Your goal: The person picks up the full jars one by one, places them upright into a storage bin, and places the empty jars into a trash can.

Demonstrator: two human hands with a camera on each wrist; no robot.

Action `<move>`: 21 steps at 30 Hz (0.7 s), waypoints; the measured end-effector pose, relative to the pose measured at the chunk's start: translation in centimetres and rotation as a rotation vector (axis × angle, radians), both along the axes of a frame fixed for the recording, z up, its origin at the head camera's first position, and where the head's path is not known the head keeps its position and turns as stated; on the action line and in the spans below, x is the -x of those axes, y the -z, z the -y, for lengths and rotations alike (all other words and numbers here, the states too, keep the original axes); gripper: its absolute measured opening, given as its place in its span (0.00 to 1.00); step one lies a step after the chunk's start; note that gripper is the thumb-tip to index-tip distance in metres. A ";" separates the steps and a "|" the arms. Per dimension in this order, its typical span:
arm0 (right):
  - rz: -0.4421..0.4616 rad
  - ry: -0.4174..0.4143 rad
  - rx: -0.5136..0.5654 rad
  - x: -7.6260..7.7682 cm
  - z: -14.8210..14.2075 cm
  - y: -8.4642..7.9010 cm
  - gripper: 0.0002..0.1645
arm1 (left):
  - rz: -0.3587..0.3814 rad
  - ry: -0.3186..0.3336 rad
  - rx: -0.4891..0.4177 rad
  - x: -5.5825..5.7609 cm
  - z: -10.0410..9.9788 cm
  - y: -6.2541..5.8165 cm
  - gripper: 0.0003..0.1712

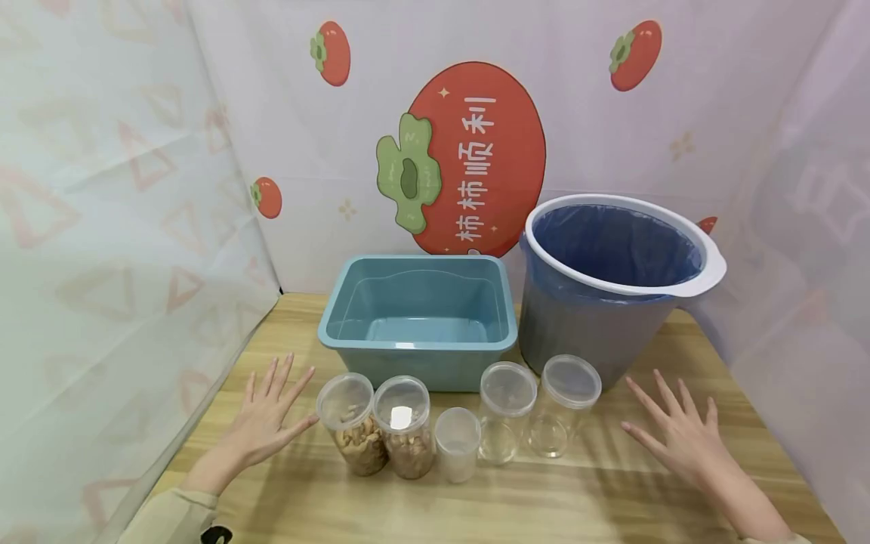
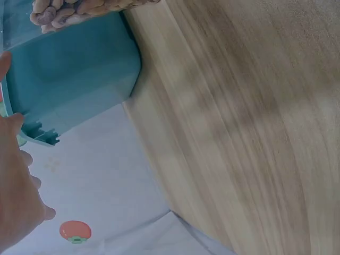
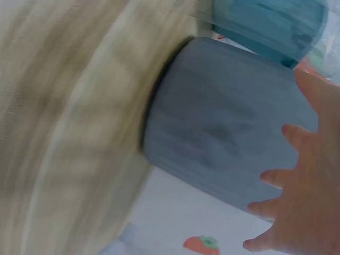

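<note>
The left hand [image 1: 261, 423] and right hand [image 1: 688, 440] splay wide, empty; clear jars [image 1: 406, 437] block the teal basin's [image 1: 418, 368] front, beside a lined wastebin [image 1: 578, 329].

Four clear cylindrical lidded plastic jars [image 1: 353, 425] [image 1: 405, 428] [image 1: 504, 414] [image 1: 564, 408], two of them holding brown nuts [image 1: 365, 449], and one small frosted plastic cup [image 1: 458, 446] share one wood-grain worktop [image 1: 489, 514] with one rectangular teal plastic basin [image 1: 414, 369] and one round grey bin [image 1: 584, 332]. There are two bare hands [image 1: 261, 425] [image 1: 686, 440]. One large red printed persimmon [image 1: 499, 151] and three whole small printed persimmons [image 1: 334, 53] [image 1: 639, 54] [image 1: 269, 198] show.
</note>
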State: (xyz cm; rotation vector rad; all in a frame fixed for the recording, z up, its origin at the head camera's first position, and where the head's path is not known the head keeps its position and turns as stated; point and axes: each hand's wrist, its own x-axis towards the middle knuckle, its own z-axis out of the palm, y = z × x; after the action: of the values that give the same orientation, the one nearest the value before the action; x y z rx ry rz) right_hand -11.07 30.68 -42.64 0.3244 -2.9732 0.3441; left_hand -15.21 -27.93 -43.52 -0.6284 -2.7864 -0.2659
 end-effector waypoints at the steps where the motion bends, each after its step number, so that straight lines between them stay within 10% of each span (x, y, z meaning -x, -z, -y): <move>1: -0.010 -0.003 -0.005 0.0 0.0 -0.3 0.42 | -0.001 0.002 -0.002 0.0 0.0 -0.1 0.41; 21: -0.298 -0.241 -0.033 0.0 5.3 -8.8 0.40 | -0.164 0.117 0.030 1.8 -0.3 -5.3 0.33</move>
State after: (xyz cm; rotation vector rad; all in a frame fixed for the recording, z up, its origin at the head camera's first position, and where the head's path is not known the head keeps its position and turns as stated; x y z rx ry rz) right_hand -11.08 25.39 -33.88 0.6766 -2.6532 0.2459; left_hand -16.98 -27.63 -38.20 -0.7854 -2.6052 -0.1871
